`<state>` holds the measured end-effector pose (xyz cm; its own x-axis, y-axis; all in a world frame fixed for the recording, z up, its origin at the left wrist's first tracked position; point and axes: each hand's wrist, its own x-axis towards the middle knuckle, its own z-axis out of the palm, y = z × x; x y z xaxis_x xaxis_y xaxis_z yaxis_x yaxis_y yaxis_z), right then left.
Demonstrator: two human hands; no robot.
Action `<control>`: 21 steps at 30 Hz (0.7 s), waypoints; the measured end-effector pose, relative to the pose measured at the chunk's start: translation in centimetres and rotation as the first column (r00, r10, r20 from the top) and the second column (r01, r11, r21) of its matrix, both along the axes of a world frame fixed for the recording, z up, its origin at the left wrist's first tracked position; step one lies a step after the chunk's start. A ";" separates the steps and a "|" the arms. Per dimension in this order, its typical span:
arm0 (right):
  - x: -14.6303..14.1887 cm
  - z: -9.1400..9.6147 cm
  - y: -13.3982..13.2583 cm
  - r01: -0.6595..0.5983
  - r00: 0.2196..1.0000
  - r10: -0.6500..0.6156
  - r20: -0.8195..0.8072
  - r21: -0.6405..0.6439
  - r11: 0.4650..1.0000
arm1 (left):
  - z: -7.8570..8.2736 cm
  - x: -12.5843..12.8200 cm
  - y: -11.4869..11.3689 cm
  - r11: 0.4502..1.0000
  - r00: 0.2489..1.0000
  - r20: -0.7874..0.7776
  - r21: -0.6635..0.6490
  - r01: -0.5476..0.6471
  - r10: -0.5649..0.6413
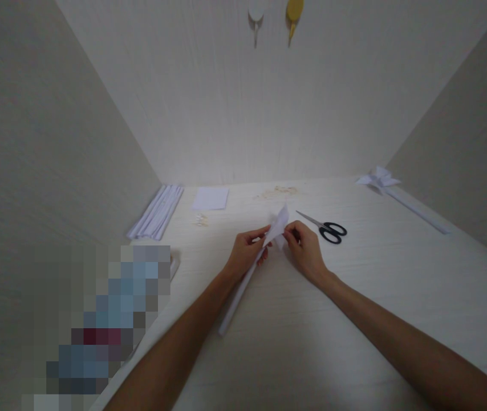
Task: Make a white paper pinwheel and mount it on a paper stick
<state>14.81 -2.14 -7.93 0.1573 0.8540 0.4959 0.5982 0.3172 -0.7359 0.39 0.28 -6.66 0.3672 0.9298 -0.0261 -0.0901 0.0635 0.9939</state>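
Grasping the paper tube point(239, 298) near its upper end with the left hand point(246, 251) and pinching an edge of the folded paper point(276, 224) at its top with the right hand point(306, 249), over the middle of the table point(397, 251), near the scissors point(324, 225). Best to grip the tube snugly without flattening it (thin paper, by the look, and likely to crease), easing each fold with small, light pulls.

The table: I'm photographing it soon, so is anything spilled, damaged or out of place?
Nothing visible looks spilled or damaged. The pale strands at the back look untidy, scattered loosely, while the paper rolls at left lie side by side. Pixels mask the lower left, so I can't judge there.
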 end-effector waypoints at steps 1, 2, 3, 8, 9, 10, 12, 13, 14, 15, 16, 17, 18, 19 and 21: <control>0.0 0.1 0.0 0.001 1.000 -0.001 0.003 -0.002 1.000 | 0.0 0.0 0.0 1.000 1.000 -0.003 -0.001 -0.003 0.003; 0.0 0.1 0.0 0.001 1.000 -0.001 0.008 -0.006 1.000 | 0.0 0.1 0.0 1.000 1.000 -0.006 -0.003 -0.009 0.009; -0.1 0.2 0.0 -0.001 1.000 0.001 0.013 -0.011 1.000 | 0.0 0.1 0.0 1.000 1.000 -0.009 -0.006 -0.015 0.015; -0.1 0.5 -0.1 -0.007 0.999 0.008 0.042 -0.025 1.000 | 0.1 0.1 0.0 1.000 0.999 -0.038 0.004 0.004 -0.004; -0.1 0.5 -0.1 -0.007 0.999 0.008 0.045 -0.019 1.000 | 0.2 0.1 -0.1 1.000 0.999 -0.048 0.006 0.017 -0.017; -0.1 0.5 -0.1 -0.008 0.999 0.008 0.047 -0.012 1.000 | 0.3 0.1 -0.1 1.000 0.998 -0.054 0.006 0.025 -0.025; -0.1 0.4 -0.1 -0.008 0.999 0.008 0.044 -0.001 1.000 | 0.5 0.0 -0.2 1.000 0.998 -0.048 0.003 0.031 -0.030; 0.0 0.4 -0.1 -0.007 0.999 0.007 0.040 0.002 1.000 | 0.7 0.0 -0.2 1.000 0.999 -0.038 0.002 0.030 -0.030; 0.0 0.3 -0.1 -0.006 0.999 0.006 0.034 0.003 1.000 | 0.7 0.0 -0.3 1.000 0.999 -0.030 0.002 0.031 -0.031; 0.0 0.3 -0.1 -0.004 1.000 0.004 0.028 0.003 1.000 | 0.8 0.0 -0.3 0.999 0.999 -0.026 0.001 0.035 -0.035; 0.0 0.3 -0.1 -0.002 1.000 0.002 0.023 0.003 1.000 | 0.8 -0.1 -0.3 0.999 0.999 -0.024 0.001 0.037 -0.037; 0.0 0.3 -0.1 0.001 1.000 -0.001 0.019 0.002 1.000 | 0.8 -0.1 -0.3 0.999 0.999 -0.024 0.000 0.038 -0.038; 0.0 0.3 -0.2 0.004 1.000 -0.004 0.017 -0.001 1.000 | 0.8 0.0 -0.3 0.999 0.999 -0.024 -0.002 0.039 -0.039; 0.0 0.4 -0.2 0.006 1.000 -0.006 0.015 -0.006 1.000 | 0.7 0.0 -0.3 0.999 0.999 -0.022 -0.004 0.036 -0.036; -0.1 0.4 -0.2 0.009 1.000 -0.008 0.018 -0.020 1.000 | 0.6 0.0 -0.2 1.000 1.000 -0.013 -0.009 0.021 -0.021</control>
<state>14.73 -2.35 -7.50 0.1560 0.8626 0.4812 0.6138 0.2970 -0.7314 0.38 0.07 -6.09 0.3862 0.9216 -0.0393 -0.0757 0.0741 0.9944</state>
